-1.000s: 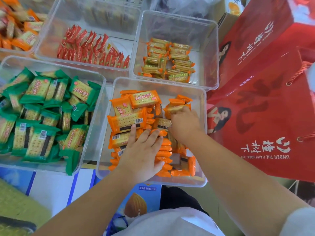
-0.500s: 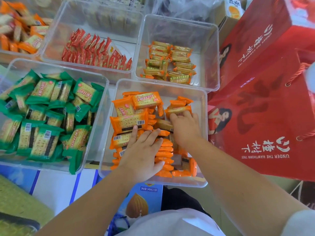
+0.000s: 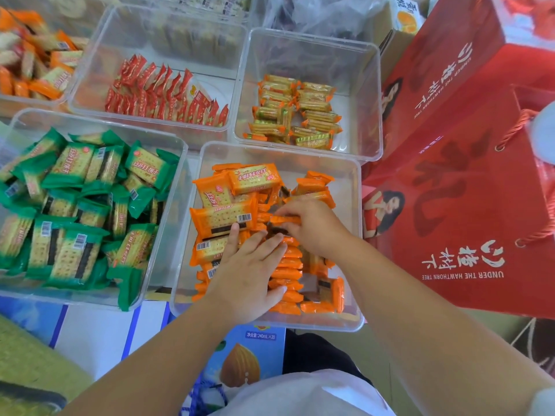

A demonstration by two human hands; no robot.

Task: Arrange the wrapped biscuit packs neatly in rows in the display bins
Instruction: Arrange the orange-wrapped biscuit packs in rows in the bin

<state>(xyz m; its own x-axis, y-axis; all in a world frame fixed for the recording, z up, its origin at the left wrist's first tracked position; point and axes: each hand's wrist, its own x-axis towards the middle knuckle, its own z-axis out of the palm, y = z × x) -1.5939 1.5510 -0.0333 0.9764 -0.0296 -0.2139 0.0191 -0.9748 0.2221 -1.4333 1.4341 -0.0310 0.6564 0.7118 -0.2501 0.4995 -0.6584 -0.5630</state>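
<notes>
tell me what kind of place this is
Likely a shop or snack stall: display bins hold wrapped biscuit packs sorted by colour, with red gift bags beside them and a drink carton below.

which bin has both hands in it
The near bin of orange packs: the left hand lies flat on its packs and the right hand pinches one. The green-pack bin, red-pack bin and gold-pack bin hold no hand.

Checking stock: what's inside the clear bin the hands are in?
It holds orange biscuit packs, some flat, others standing on edge in a row. The left hand and right hand cover the packs beneath them.
</notes>
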